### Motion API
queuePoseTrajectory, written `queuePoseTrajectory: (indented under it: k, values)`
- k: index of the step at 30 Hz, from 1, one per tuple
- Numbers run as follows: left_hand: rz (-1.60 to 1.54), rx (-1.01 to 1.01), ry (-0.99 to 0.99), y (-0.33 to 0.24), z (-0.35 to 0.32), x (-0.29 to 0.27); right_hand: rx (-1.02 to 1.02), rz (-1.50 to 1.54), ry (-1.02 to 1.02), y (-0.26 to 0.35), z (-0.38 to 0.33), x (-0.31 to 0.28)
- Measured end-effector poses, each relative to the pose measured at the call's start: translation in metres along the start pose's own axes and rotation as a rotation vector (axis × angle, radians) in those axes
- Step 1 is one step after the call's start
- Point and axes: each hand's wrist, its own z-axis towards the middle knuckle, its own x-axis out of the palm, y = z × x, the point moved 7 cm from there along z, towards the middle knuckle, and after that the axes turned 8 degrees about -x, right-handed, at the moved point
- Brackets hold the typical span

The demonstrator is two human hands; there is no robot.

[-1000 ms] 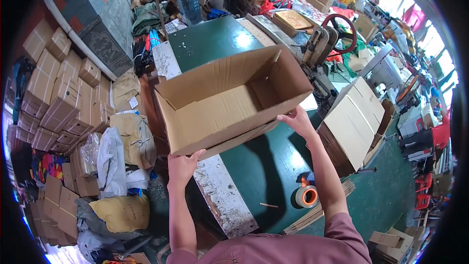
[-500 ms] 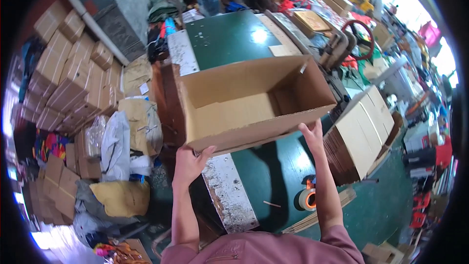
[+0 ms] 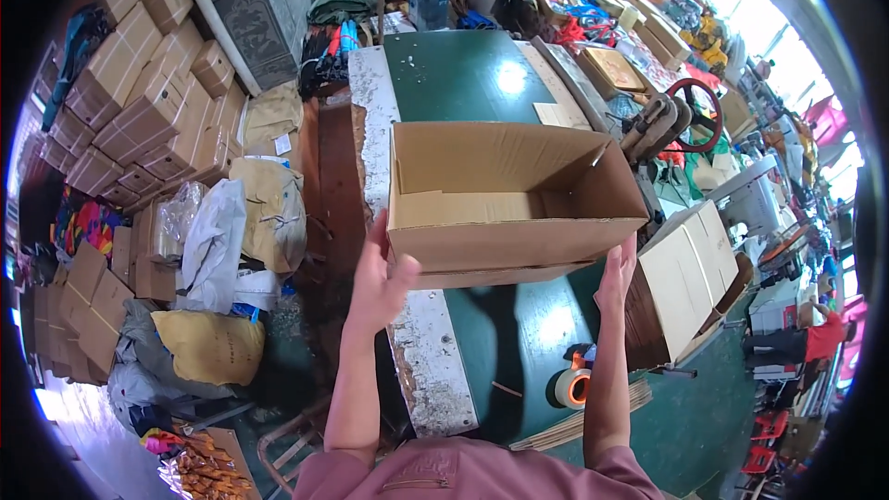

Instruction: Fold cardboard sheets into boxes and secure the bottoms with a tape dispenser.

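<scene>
An open-topped brown cardboard box [image 3: 509, 245] is in front of me over the green table [image 3: 458, 74], upright, with nothing visible inside. My left hand [image 3: 378, 285] is by its left near corner, fingers stretched along the side and thumb spread away. At the right near corner, my right hand [image 3: 616, 278] has its fingers extended and pointing up, close against the cardboard. Neither hand is wrapped round the box. Whether the palms touch it, I cannot tell. A roll of tape [image 3: 572, 388] with an orange core lies on the table beside my right forearm.
Folded cardboard sheets [image 3: 685, 268] are bundled at the right. Thin cardboard strips [image 3: 583, 421] lie near the tape. A machine with a red handwheel [image 3: 696, 116] stands at the far right. Closed cartons [image 3: 153, 102] are stacked at the left. A person in red [image 3: 820, 338] is at the far right.
The box has gone from tilted to level and appears further right in the picture. My hands have loosened from its near bottom edge and now lie flat at its near corners.
</scene>
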Motion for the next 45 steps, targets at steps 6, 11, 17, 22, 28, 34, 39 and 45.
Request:
queuePoseTrajectory:
  k: [6,11,17,22,28,34,39,45]
  values:
    - [0.055,-0.187,0.041,-0.015,0.006,-0.003,0.114,-0.223,-0.019,-0.018,-0.009,-0.006]
    - [0.014,-0.261,0.118,0.002,-0.002,0.001,0.101,-0.253,0.125,-0.016,-0.026,-0.011]
    - [-0.004,0.131,-0.231,0.029,-0.026,-0.017,0.394,0.086,-0.306,-0.068,-0.071,-0.026]
    - [0.013,-0.195,-0.096,0.101,0.0,-0.017,0.458,-0.077,-0.246,-0.11,-0.075,0.021]
    - [0.269,-0.037,-0.222,0.107,0.129,-0.041,0.315,-0.173,0.018,-0.139,0.038,0.107]
    - [0.286,0.107,-0.296,0.136,0.154,-0.05,0.378,-0.32,0.044,-0.133,0.018,0.1]
    - [0.315,0.323,-0.582,0.088,0.058,0.01,0.257,-0.265,-0.18,0.004,-0.097,0.004]
    - [0.017,-0.262,0.275,0.158,-0.034,0.191,0.025,-0.687,-0.937,0.097,-0.195,-0.187]
